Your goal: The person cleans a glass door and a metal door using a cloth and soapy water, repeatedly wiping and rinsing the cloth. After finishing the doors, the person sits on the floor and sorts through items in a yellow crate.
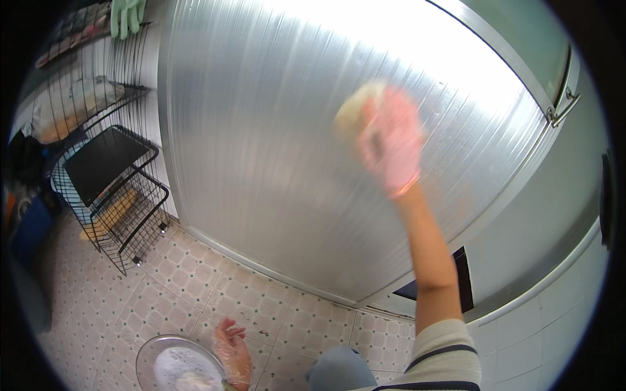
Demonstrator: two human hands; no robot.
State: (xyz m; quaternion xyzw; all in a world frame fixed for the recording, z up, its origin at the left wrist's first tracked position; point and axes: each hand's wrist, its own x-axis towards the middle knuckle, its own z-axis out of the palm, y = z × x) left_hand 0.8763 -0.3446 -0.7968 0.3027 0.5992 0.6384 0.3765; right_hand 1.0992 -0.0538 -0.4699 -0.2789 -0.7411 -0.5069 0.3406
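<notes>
My right hand (391,139), in a pink glove and blurred, is pressed around a pale yellow cloth or sponge (354,112). Behind it stands a large ribbed silver panel (274,146) in a metal frame, bright with glare at the top. My left hand (232,349), in a thin clear plastic glove, is low in the view with its fingers loosely curled and apart, and nothing shows in it. Close beside it is a round bowl (145,359) of foamy white suds (183,366); a pale lump in the foam is too unclear to name.
At left, a black wire rack (146,220) on casters holds a dark flat panel (107,161) and plastic bags (73,107). A green glove (128,17) hangs above. A metal handle (565,110) juts out at upper right. My knee (342,369) is over the patterned floor (239,293).
</notes>
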